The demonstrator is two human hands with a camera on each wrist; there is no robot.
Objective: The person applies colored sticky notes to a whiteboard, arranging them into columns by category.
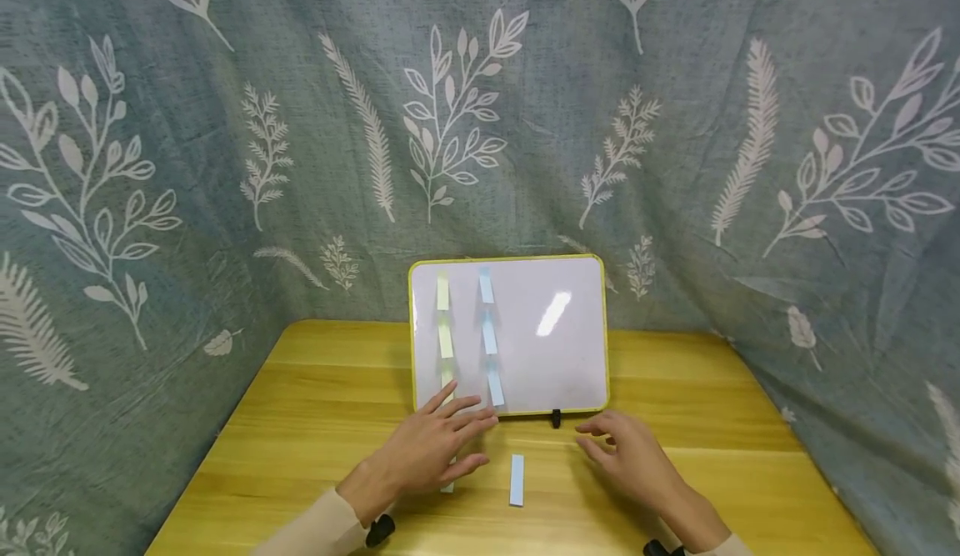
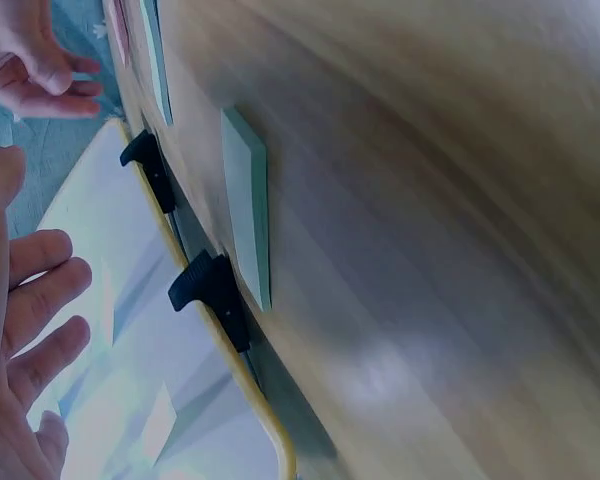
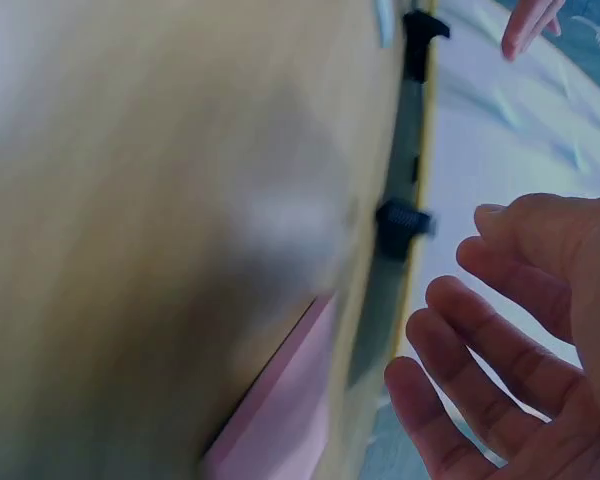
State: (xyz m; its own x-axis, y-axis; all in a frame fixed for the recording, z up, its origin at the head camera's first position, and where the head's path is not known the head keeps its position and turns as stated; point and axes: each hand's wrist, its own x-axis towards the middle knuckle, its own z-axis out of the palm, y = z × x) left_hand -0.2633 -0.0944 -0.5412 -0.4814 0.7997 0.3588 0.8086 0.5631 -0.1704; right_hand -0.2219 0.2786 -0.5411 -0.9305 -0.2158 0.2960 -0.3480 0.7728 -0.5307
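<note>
A whiteboard (image 1: 555, 364) with a yellow rim leans at the back of the table. Three pale yellow-green sticky notes (image 1: 443, 293) hang in a column on its left, with three light blue sticky notes (image 1: 489, 338) beside them. My left hand (image 1: 431, 448), fingers spread, is before its lower left corner and overlaps the lowest yellow-green note; contact cannot be told. A green sticky-note pad (image 2: 245, 210) lies under that hand. Between the hands lies a blue pad (image 1: 517, 481). My right hand (image 1: 630, 460) holds nothing, fingers loosely bent, near a pink pad (image 3: 290, 400).
Black stand feet (image 2: 215, 295) grip the board's lower edge; one foot (image 1: 556, 418) shows between the hands. A grey-green leaf-patterned curtain (image 1: 525, 122) surrounds the wooden table (image 1: 337, 389) at the back and sides. A bright glare patch sits on the board.
</note>
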